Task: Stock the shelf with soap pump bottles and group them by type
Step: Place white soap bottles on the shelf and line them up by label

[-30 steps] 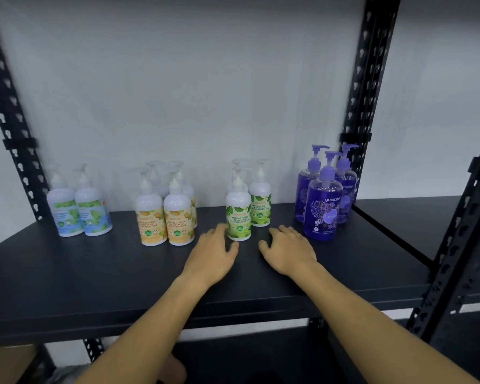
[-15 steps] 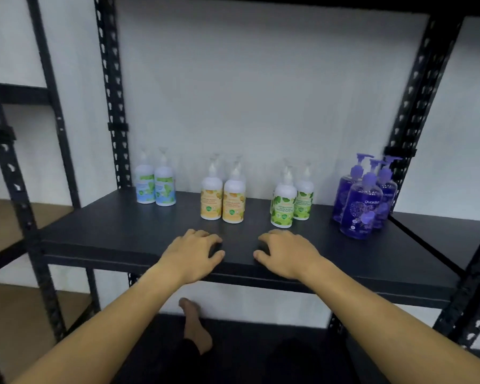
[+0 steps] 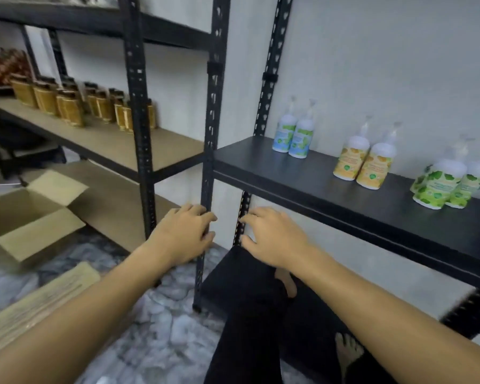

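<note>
Head view: both hands, left (image 3: pixel 182 236) and right (image 3: pixel 272 236), loose and empty at center; soap bottles (image 3: pixel 360 164) paired by type on shelf (image 3: pixel 344 200).

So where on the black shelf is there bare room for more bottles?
Black shelf: bare along the front edge and at the left end beside the blue-label white pump bottles. Gaps separate those, the yellow-label bottles and the green-label bottles. The back is crowded.
</note>
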Demonstrator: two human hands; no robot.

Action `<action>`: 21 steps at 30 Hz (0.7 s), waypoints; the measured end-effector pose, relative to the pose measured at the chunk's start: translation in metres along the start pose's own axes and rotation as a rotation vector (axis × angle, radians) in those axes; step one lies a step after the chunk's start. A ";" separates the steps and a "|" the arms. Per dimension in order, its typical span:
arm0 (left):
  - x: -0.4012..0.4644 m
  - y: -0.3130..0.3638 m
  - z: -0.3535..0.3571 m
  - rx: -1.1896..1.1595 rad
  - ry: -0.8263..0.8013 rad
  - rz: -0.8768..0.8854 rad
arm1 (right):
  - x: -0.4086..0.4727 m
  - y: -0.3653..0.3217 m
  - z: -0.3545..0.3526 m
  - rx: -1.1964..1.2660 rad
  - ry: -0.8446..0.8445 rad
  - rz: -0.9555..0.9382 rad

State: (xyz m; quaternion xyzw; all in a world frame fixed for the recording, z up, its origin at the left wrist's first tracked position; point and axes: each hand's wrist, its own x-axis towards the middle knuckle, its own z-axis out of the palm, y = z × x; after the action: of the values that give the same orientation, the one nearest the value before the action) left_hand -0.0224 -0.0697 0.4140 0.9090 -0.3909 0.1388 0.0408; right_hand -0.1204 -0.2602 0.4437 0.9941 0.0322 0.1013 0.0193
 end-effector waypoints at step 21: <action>-0.309 -0.080 0.204 -0.245 -0.486 -0.758 | -0.017 -0.225 0.246 0.133 -0.622 -0.314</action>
State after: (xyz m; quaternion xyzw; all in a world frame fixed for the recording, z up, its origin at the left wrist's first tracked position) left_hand -0.1217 0.1645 0.1333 0.9823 -0.0432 -0.1503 0.1030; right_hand -0.1011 -0.0446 0.1899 0.9593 0.1839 -0.2131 -0.0212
